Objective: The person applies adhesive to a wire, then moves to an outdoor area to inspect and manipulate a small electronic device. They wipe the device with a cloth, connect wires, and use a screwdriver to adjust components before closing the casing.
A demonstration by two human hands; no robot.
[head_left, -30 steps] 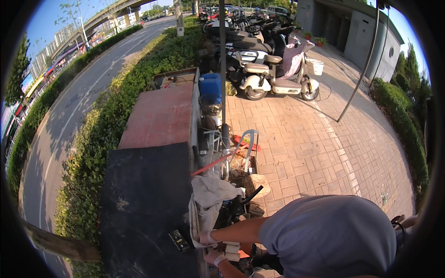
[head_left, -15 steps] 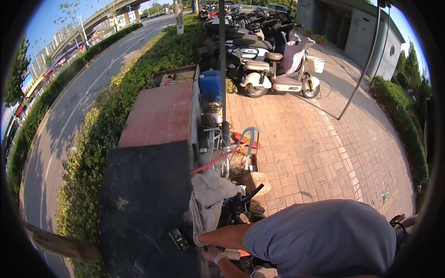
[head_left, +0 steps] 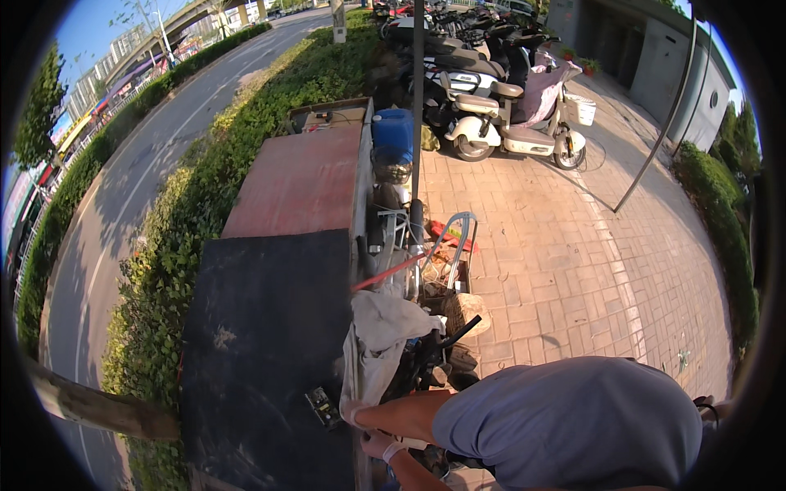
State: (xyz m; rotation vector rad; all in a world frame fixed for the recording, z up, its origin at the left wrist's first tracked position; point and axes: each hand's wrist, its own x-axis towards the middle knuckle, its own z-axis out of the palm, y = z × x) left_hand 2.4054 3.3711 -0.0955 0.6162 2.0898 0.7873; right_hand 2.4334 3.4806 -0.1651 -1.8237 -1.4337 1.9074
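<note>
Both my arms reach leftward from the lower right, where my grey shirt fills the corner. My right hand [head_left: 354, 414] is at the right edge of the black-covered table [head_left: 270, 327], beside a crumpled pale cloth [head_left: 386, 323]; its fingers are hidden. Just below it, my left hand [head_left: 377, 444], with a white band at the wrist, is closed at the same edge. Whatever lies between its fingers is too small to make out. A small dark device with exposed parts [head_left: 323, 407] lies on the black cover, left of my hands.
A reddish board [head_left: 299, 180] continues beyond the black cover. To its right stand a blue container [head_left: 393, 135], a metal pole [head_left: 418, 98], a grey tubular frame [head_left: 463, 237] and a woven basket [head_left: 468, 315]. Parked scooters [head_left: 512, 123] line the paving; a hedge [head_left: 164, 254] borders the road.
My view has shifted, so the surroundings sit slightly farther right and higher. My hands remain close together at the table edge, with only slight movement.
</note>
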